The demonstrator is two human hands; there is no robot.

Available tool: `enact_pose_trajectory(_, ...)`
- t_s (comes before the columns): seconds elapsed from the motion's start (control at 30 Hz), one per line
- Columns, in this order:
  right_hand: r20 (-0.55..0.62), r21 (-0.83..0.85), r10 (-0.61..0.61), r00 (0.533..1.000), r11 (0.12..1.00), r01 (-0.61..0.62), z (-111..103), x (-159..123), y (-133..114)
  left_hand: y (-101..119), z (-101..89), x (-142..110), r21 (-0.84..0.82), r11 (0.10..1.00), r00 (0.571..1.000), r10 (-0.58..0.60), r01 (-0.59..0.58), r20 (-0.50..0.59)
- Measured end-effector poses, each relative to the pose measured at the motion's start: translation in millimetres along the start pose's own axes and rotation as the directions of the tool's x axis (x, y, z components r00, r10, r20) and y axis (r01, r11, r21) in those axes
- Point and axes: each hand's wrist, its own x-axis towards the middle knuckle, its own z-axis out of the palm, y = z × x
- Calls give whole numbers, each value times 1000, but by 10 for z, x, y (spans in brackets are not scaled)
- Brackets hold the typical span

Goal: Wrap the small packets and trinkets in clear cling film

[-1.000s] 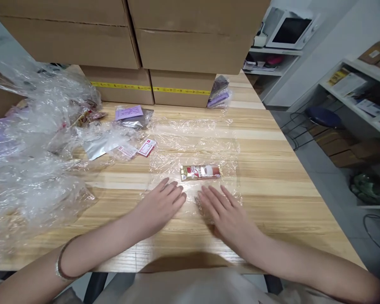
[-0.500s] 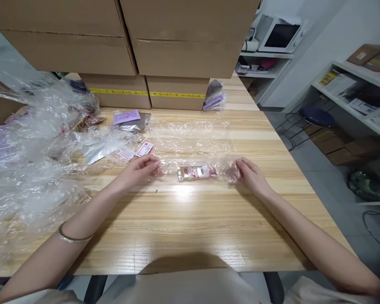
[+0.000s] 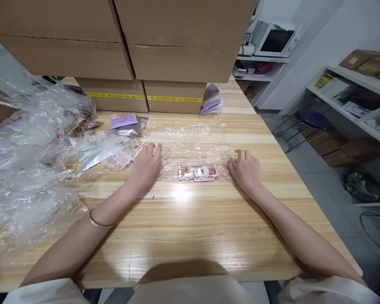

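Note:
Clear plastic film (image 3: 190,147) lies spread and wrinkled on the table between my hands. Under its near part a flat gold-and-red packet (image 3: 186,172) shows through, with a small white-and-red card (image 3: 204,179) partly beneath it. My left hand (image 3: 146,168) rests palm down at the film's left edge, fingers a little apart. At the right edge my right hand (image 3: 247,171) is also palm down, thumb and fingers spread on or beside the film. Neither hand visibly grips anything, though the fingertips are partly hidden.
A heap of crumpled clear plastic bags (image 3: 47,147) covers the table's left side. Near it lie a purple card (image 3: 123,121) on a silver pouch and a white-and-red card (image 3: 122,158). Large cardboard boxes (image 3: 177,63) stand at the back, with a bagged purple item (image 3: 211,105) beside them.
My hands have gone from pinching the film's ends to lying palm down at its sides. The near fold now lies flatter over the packet. The view has shifted slightly.

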Motion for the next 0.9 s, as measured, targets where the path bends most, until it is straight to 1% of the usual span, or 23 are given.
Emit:
enact_pose_trajectory(0.03, -57, 46, -129, 990, 990, 132, -37, -33, -39, 89, -20, -20, -41, 995, 993, 89, -92, -73)
enact_pose_trajectory(0.07, -78, 117, -291, 954, 947, 299, -69, -65, -78, 180, -34, -36, -105, 971, 973, 205, -216, -101)
enact_pose_trajectory(0.1, -65, 209, -457, 887, 863, 460, -91, -97, -112, 267, -39, -48, -184, 923, 941, 326, -337, -90)
enact_pose_trajectory(0.13, -33, 311, -595, 803, 757, 575, -100, -126, -139, 343, -31, -55, -264, 868, 905, 422, -420, -53)
enact_pose_trajectory(0.17, 6, 405, -691, 723, 663, 630, -94, -150, -157, 402, -10, -57, -335, 826, 875, 483, -454, 6)
enact_pose_trajectory(0.2, 48, 478, -742, 668, 605, 637, -75, -167, -162, 440, 23, -55, -390, 806, 857, 510, -445, 75)
enact_pose_trajectory(0.23, 81, 526, -753, 653, 589, 614, -46, -177, -154, 454, 65, -52, -425, 809, 852, 504, -407, 143)
enact_pose_trajectory(0.3, 115, 571, -725, 680, 608, 552, 23, -172, -99, 412, 154, -45, -452, 834, 860, 453, -316, 235)
enact_pose_trajectory(0.33, 118, 584, -712, 692, 613, 531, 54, -158, -56, 363, 192, -46, -460, 841, 864, 433, -285, 257)
enact_pose_trajectory(0.43, 120, 613, -687, 717, 619, 490, 112, -96, 101, 153, 247, -74, -497, 834, 878, 405, -241, 254)
enact_pose_trajectory(0.53, 137, 651, -652, 746, 627, 428, 124, -38, 244, -80, 223, -117, -550, 816, 896, 366, -178, 252)
enact_pose_trajectory(0.6, 164, 698, -611, 774, 626, 347, 120, -15, 315, -222, 182, -133, -620, 776, 899, 348, -117, 266)
enact_pose_trajectory(0.7, 241, 770, -495, 835, 621, 146, 103, -4, 383, -386, 100, -135, -738, 674, 884, 332, 20, 328)
enact_pose_trajectory(0.77, 282, 796, -402, 871, 605, 21, 91, -4, 403, -449, 47, -133, -763, 626, 880, 257, 163, 399)
enact_pose_trajectory(0.83, 302, 805, -308, 902, 590, -68, 83, 0, 403, -466, 15, -131, -741, 604, 884, 122, 294, 451)
enact_pose_trajectory(0.9, 326, 814, -208, 922, 557, -162, 79, 6, 390, -436, 10, -122, -721, 597, 901, -7, 351, 433)
